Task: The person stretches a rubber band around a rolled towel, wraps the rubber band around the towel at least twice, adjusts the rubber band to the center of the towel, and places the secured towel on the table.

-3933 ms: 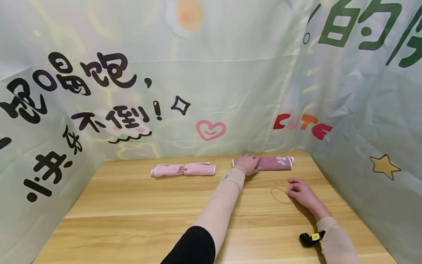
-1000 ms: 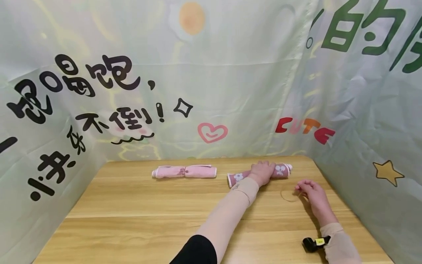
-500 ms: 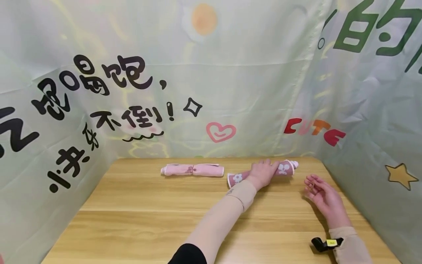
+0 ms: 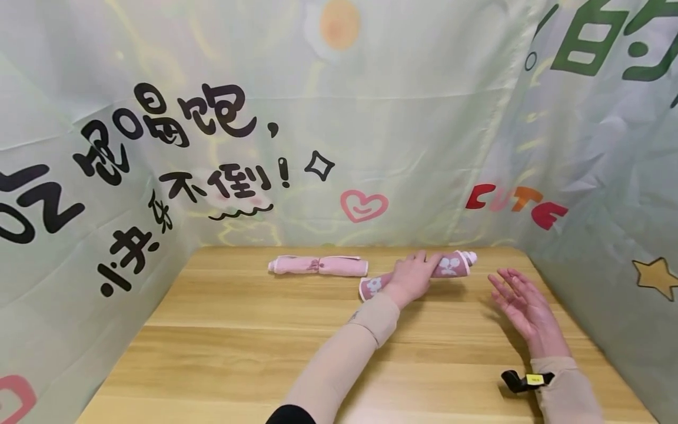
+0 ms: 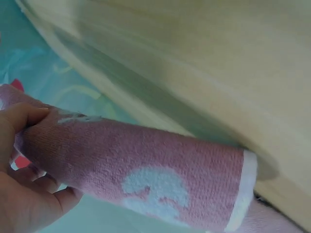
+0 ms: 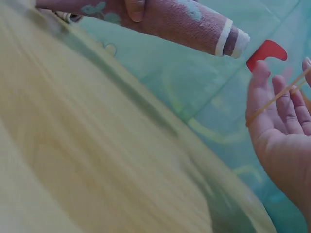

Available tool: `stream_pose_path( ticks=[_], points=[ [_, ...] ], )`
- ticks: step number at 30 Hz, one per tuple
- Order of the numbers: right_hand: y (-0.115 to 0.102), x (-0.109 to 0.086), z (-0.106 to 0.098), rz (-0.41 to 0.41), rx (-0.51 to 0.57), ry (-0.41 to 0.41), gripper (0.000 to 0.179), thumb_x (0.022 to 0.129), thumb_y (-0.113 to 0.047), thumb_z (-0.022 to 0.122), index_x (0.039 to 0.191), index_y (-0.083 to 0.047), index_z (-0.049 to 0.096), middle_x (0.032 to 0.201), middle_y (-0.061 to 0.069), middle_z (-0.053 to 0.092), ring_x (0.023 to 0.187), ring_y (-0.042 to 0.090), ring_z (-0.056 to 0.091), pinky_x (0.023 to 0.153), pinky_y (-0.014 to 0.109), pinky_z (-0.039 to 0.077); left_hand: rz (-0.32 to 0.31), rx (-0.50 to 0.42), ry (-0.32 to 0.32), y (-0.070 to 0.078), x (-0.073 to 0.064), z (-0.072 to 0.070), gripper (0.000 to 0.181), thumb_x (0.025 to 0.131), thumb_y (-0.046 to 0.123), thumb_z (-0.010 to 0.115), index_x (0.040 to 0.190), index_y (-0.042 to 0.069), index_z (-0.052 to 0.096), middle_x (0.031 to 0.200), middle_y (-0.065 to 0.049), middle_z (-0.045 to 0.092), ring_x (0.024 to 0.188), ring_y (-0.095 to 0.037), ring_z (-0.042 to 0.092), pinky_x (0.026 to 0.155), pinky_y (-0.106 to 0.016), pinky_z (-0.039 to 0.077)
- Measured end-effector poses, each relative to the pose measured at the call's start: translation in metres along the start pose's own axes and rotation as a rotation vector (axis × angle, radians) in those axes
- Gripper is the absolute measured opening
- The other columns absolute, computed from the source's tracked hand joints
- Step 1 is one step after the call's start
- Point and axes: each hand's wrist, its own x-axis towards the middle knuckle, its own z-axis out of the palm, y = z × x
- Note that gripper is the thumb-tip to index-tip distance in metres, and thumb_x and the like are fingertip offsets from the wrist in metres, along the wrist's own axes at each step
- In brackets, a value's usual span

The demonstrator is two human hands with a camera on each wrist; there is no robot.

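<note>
My left hand [image 4: 409, 281] grips a rolled mauve towel [image 4: 450, 266] round its middle. White flowers and a white hem mark the towel, and it slants with its right end higher. The left wrist view shows the roll [image 5: 204, 160] raised off the wood, thumb on one side and fingers on the other. To the right, my right hand [image 4: 529, 312] is held up with fingers extended and spread. A thin tan rubber band [image 6: 273, 101] is looped across those fingers in the right wrist view. The towel's right end points toward this hand, a gap between them.
A second, lighter pink rolled towel [image 4: 341, 267], cinched at its middle, lies at the back left of the wooden table [image 4: 222, 353]. Printed fabric walls [image 4: 413, 147] stand close behind the table and along both sides. A black camera [image 4: 516, 381] is strapped to the right wrist.
The left hand has gripped the mauve towel and tilted it up from the table. The right hand, which pinched the dangling rubber band, has spread its fingers inside it.
</note>
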Motion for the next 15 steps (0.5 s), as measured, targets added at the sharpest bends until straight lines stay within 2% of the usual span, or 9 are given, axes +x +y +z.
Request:
stream_pose_path(
  ticks=[6,11,15],
  points=[
    [0.010,0.011,0.014,-0.018,0.026,-0.016,0.041,0.105,-0.008,0.030,0.102,-0.002,0.070,0.117,0.015,0.069,0.120,0.037,0.061,0.098,0.051,0.051,-0.053,-0.076,0.014,-0.009,-0.015,-0.009,0.065,0.090,0.027,0.068,0.146,0.036,0.036,0.124,0.000,0.060,0.104,-0.021,0.064,0.074,-0.036,0.055],
    [0.023,0.015,0.026,-0.053,0.011,0.063,0.035,0.103,-0.008,0.038,0.092,-0.003,0.070,0.113,0.014,0.068,0.118,0.035,0.062,0.097,0.052,0.052,-0.092,-0.123,0.017,-0.016,-0.027,-0.013,0.065,0.089,0.027,0.069,0.145,0.037,0.038,0.123,-0.001,0.061,0.103,-0.022,0.065,0.074,-0.036,0.054],
    [0.036,0.015,0.034,-0.112,-0.013,0.126,0.029,0.102,-0.007,0.044,0.088,-0.002,0.070,0.107,0.014,0.071,0.114,0.031,0.064,0.094,0.049,0.054,-0.151,-0.183,0.019,-0.022,-0.036,-0.014,0.063,0.090,0.025,0.068,0.144,0.038,0.039,0.122,0.000,0.060,0.103,-0.022,0.064,0.076,-0.037,0.053]
  ],
)
